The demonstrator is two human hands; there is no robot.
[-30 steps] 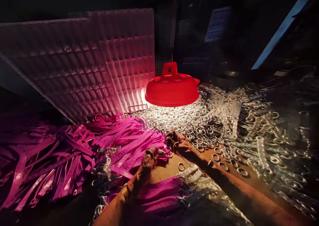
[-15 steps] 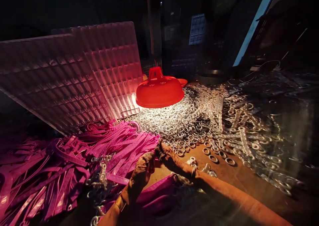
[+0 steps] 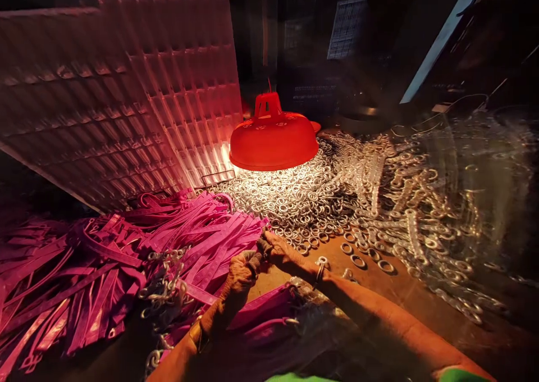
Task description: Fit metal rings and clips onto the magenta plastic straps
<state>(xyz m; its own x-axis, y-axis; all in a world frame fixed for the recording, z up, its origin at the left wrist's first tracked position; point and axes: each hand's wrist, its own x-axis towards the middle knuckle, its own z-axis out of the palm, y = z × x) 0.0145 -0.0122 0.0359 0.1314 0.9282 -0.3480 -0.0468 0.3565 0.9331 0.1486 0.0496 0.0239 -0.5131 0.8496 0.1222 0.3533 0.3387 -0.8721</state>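
Observation:
My left hand and my right hand meet at mid-view, both closed with fingertips pressed together. Dark coverings wrap some of the fingers. Whatever sits between them is hidden by the fingers. Just behind my hands lies a heap of magenta straps. More magenta straps lie below my wrists, one with a metal ring at its end. A cluster of linked metal rings rests on the straps left of my left forearm. Loose metal rings lie on the brown surface to the right of my right hand.
A lit red lamp hangs low over a large pile of metal rings. Ring chains spread to the right across the brown work surface. A ribbed translucent panel leans at the back left. The background is dark.
The view has tilted down slightly, so the lamp and panel appear higher. My hands stay together, closed, in nearly the same place. Green cloth now shows at the bottom edge.

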